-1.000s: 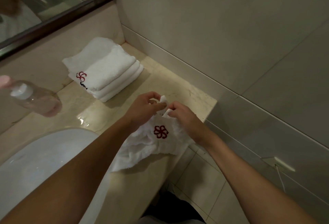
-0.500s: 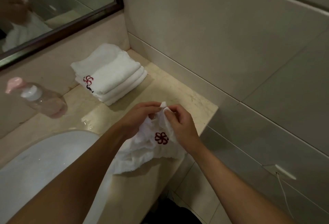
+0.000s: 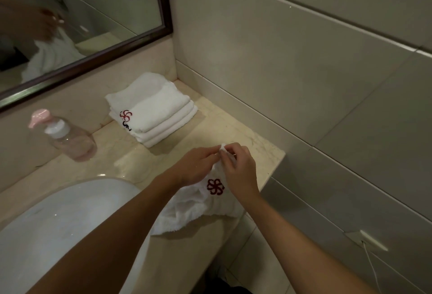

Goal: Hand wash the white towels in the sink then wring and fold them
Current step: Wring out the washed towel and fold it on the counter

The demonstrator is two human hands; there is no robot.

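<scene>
Both hands up over counter (image 3: 233, 130), fingertips meeting. Left hand (image 3: 195, 167) & right hand (image 3: 238, 168) each pinch same top corner of white towel (image 3: 198, 207); rest hangs below wrists, bunched on counter. Folded stack (image 3: 152, 109) beyond left hand, sink (image 3: 58, 223) under left forearm.

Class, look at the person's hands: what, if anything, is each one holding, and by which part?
Both the left hand and the right hand pinch the crumpled white towel with the red flower emblem at its raised top corners.
</scene>
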